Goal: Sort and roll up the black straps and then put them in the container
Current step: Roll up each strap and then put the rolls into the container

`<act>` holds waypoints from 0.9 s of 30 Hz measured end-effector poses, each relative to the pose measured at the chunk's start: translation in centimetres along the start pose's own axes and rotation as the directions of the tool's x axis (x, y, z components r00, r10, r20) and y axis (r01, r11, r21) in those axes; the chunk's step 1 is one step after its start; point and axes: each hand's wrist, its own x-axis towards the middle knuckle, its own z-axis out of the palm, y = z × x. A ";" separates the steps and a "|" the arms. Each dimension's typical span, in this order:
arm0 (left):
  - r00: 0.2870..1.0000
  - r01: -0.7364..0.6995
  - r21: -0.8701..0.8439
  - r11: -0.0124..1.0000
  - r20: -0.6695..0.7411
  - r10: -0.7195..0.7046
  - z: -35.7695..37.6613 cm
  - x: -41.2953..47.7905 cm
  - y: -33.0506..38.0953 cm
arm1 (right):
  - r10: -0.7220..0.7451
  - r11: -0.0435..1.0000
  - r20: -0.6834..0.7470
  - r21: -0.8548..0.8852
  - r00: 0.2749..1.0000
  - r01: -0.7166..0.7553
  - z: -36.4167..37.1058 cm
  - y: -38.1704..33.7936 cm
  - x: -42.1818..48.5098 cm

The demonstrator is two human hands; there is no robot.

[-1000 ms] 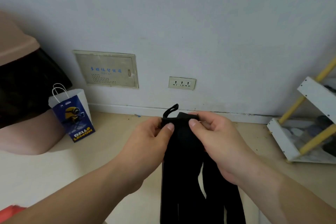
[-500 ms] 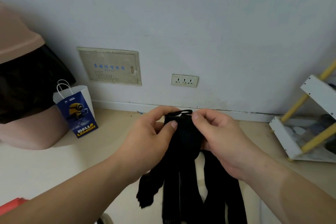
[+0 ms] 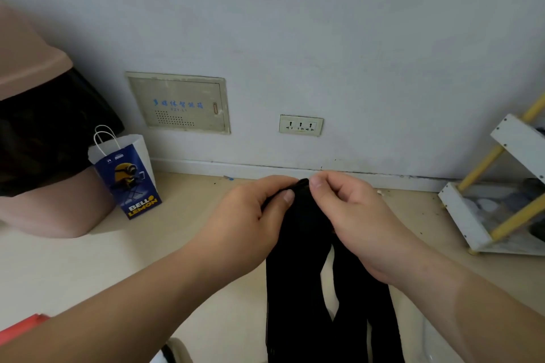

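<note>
— How far along are we?
— Barely started. Our left hand (image 3: pixel 250 215) and right hand (image 3: pixel 351 215) sit close together, pinching the top of the black straps (image 3: pixel 300 274). The straps hang unrolled toward 6 o'clock.
— The container?
— We can't see it; rolling and stowing remain.

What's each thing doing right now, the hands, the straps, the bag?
black straps, hanging loose below the hands
left hand, pinching their top end
right hand, pinching the same end
paper bag, upright on the floor
wall socket, nothing plugged in
wall panel, shut
</note>
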 end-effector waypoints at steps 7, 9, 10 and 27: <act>0.998 -0.050 0.250 0.967 -0.033 0.060 0.4 0.3 -0.7 | 0.140 0.985 -0.026 0.101 0.990 -0.137 0.6 -0.2 -0.1; 0.996 -0.066 0.269 0.961 -0.046 0.082 0.4 0.4 -0.9 | 0.191 0.967 -0.019 0.178 0.981 -0.185 0.6 -0.1 0.0; 0.994 -0.077 0.274 0.959 -0.052 0.095 0.3 0.5 -0.9 | 0.196 0.959 -0.013 0.212 0.980 -0.189 0.5 -0.1 0.1; 0.912 0.410 -0.406 0.817 0.172 -0.373 -0.5 0.6 0.0 | -0.078 0.994 -0.099 -0.079 0.992 0.070 0.0 -0.2 0.3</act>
